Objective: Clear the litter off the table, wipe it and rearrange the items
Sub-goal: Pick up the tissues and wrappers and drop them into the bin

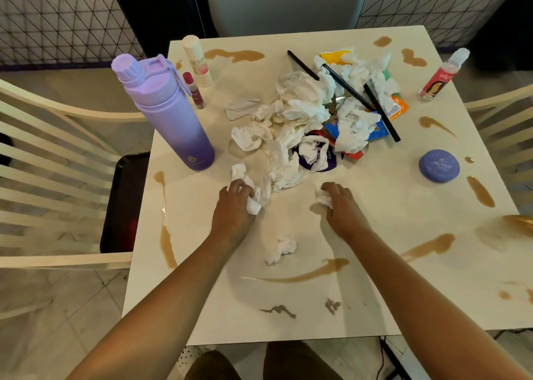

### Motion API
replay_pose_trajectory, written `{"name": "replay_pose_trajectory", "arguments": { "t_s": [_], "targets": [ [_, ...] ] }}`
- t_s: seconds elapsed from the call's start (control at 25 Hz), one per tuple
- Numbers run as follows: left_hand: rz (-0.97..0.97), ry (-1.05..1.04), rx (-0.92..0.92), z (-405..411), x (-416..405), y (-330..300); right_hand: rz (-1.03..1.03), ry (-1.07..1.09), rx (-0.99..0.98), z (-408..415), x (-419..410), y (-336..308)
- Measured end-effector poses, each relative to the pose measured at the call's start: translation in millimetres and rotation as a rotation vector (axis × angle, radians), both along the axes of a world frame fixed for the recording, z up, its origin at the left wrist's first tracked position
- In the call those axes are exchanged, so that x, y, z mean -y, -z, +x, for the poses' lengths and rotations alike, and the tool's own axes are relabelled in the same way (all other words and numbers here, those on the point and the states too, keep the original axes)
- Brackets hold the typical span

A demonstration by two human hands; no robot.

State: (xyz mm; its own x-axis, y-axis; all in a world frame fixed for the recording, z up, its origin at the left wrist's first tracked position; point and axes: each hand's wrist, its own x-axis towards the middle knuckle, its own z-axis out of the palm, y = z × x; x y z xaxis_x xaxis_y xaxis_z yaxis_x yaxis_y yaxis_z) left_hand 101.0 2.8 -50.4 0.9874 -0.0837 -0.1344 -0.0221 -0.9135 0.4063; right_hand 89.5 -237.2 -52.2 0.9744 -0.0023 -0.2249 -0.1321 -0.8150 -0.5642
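Brown spills (311, 274) streaking the near tabletop (375, 293), beside one loose tissue (281, 250). Farther on, left hand (232, 206) and right hand (340, 206), fingers curled on crumpled tissue (each clutching some). Beyond, litter heap (311, 120); purple bottle (165, 111) left.

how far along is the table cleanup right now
Early. Nothing looks finished: the pile of crumpled tissues and wrappers still covers the middle of the table. In hand: the left hand and right hand each grip a tissue at the pile's near edge. Left: a loose tissue wad, the brown spills to wipe, then rearranging the purple bottle.
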Motion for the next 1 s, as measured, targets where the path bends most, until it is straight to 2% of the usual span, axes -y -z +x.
{"name": "replay_pose_trajectory", "arguments": {
  "t_s": [0.12,0.28,0.4,0.56,0.68,0.84,1.0],
  "targets": [
    [0.029,0.01,-0.057,1.1,-4.2,-4.0,0.051,-0.099,0.046,-2.1,-12.8,-7.6],
    [0.086,-0.021,-0.134,-3.7,-8.4,-8.5,0.039,-0.466,-0.13,-17.9,-42.5,-21.4],
    [0.083,-0.049,-0.251,-4.4,-7.8,-12.8,-0.065,-0.58,-0.186,-23.4,-53.3,-15.5],
    [0.027,-0.088,-0.173,-7.8,-12.1,-10.4,-0.018,-0.522,-0.077,-21.6,-52.4,-4.2],
    [-0.07,-0.132,-0.145,-12.8,-19.8,-7.0,0.071,-0.348,-0.072,-17.3,-52.6,-5.0],
    [-0.306,-0.294,-0.093,-23.1,-25.9,-15.0,0.303,-0.106,-0.03,-18.7,-59.1,-19.8],
    [-0.52,-0.389,-0.068,-34.5,-33.9,-37.0,0.48,-0.073,0.037,-25.4,-88.4,-34.6]
  ]
}}
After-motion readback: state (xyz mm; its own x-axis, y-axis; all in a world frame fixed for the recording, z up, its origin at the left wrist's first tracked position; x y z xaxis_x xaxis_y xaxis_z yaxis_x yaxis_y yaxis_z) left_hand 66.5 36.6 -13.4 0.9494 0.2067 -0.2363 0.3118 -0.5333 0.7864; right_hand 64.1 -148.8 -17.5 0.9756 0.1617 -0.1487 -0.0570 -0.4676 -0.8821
